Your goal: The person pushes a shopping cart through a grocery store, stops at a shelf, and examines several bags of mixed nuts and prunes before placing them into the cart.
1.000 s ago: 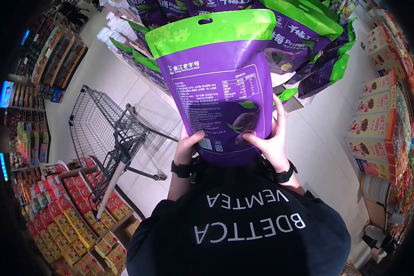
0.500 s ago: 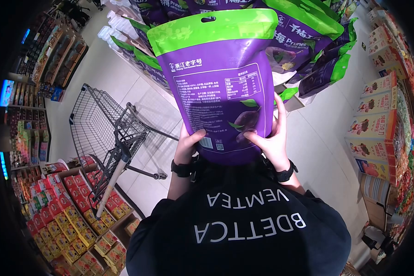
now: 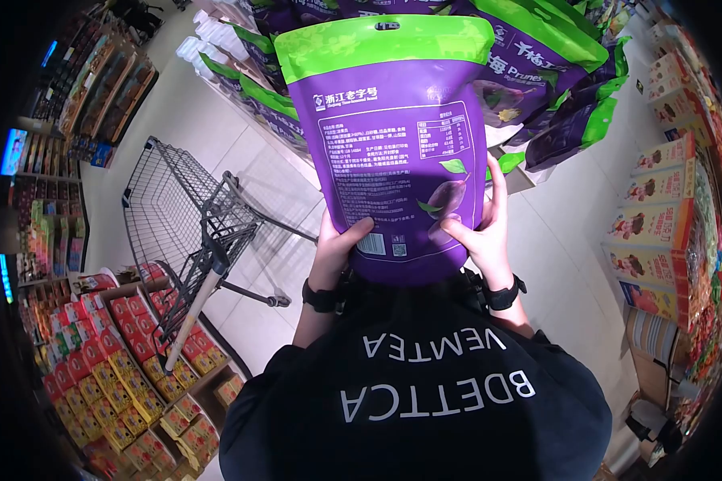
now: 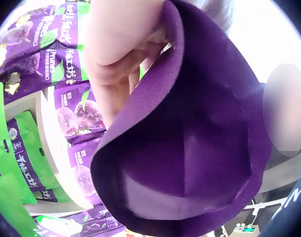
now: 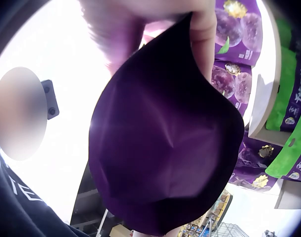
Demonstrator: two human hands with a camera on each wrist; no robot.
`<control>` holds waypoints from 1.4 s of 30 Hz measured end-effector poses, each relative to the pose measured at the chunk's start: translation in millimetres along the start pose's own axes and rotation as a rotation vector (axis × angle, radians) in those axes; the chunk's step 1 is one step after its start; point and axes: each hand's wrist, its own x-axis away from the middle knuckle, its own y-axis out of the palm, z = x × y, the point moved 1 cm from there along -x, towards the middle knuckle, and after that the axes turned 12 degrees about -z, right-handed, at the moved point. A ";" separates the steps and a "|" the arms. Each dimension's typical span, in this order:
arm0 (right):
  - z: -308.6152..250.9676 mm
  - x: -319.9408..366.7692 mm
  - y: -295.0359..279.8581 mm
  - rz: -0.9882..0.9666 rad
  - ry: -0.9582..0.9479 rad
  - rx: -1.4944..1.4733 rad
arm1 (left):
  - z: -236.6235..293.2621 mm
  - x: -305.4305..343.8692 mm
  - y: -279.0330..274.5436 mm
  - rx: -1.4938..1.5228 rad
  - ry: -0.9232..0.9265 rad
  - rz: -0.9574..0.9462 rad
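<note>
More purple bags [image 3: 553,72] are stacked at 1 o'clock. Trays [image 3: 210,375] at 7 o'clock hold red boxes [image 3: 136,353], and a wire cart [image 3: 176,224] stands at 9. The pouch [image 3: 393,144] is upright at centre, before the chest. It is sealed, its contents unseen and its small print unreadable. It is purple with a green top band and a plum picture. The left hand [image 3: 335,248] and right hand [image 3: 489,236] grip its lower corners, thumbs in front and fingers behind, mostly hidden.

Print showing on pouch, shelf bags and shirt
The purple pouch [image 3: 393,144] is carrying "浙江老字号" in white, the shelf bags [image 3: 537,72] behind it are showing "Prunes", and the black shirt [image 3: 433,401] is displaying "VEMTEA" above "BDETTCA".
</note>
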 end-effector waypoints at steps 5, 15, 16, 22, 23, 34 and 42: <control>-0.6 -1.3 -4.8 0.054 0.028 0.035 | 17.3 0.5 18.9 0.040 -0.031 0.056; -0.2 -4.7 -14.9 0.079 0.044 0.007 | 27.9 0.2 29.3 -0.036 -0.069 -0.001; 0.0 -4.6 -14.9 0.074 0.054 -0.007 | 28.4 0.4 28.8 -0.035 -0.071 0.001; 3.3 -5.4 -14.2 0.074 0.086 -0.057 | 30.3 0.2 26.9 -0.110 -0.066 -0.009; 4.3 -5.4 -14.2 0.079 0.079 -0.066 | 30.8 0.7 26.6 -0.120 -0.075 -0.009; 5.2 -6.0 -13.4 0.085 0.103 -0.131 | 31.9 2.1 23.7 -0.135 -0.077 -0.004; 8.1 -6.6 -13.3 0.086 0.108 -0.161 | 33.8 3.2 23.4 -0.078 -0.053 -0.040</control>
